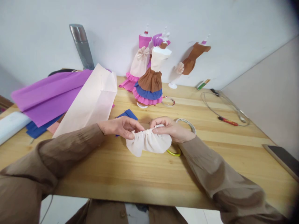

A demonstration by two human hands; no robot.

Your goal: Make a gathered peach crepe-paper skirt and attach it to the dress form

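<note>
Above the front half of the wooden table, a gathered strip of cream crepe paper (pixel 149 141) hangs in ruffles between my hands. My left hand (pixel 122 127) pinches its upper left edge with thumb and fingers. On the other side, my right hand (pixel 171 129) grips the upper right edge, thumb in front. Just behind my left hand lies a folded blue paper piece (pixel 128 114), partly hidden. A roll of tape (pixel 187 123) sits behind my right wrist. Under the paper's right end shows part of a yellow-green scissor handle or ring (pixel 174 153); I cannot tell which.
Small dress forms in paper dresses, one with a tiered skirt (pixel 149 90), stand along the wall. Purple paper (pixel 56 90) and cream paper sheets (pixel 91 99) lie at left near a grey flask (pixel 81 46). At right are a corded red tool (pixel 227 121) and a phone (pixel 283 157).
</note>
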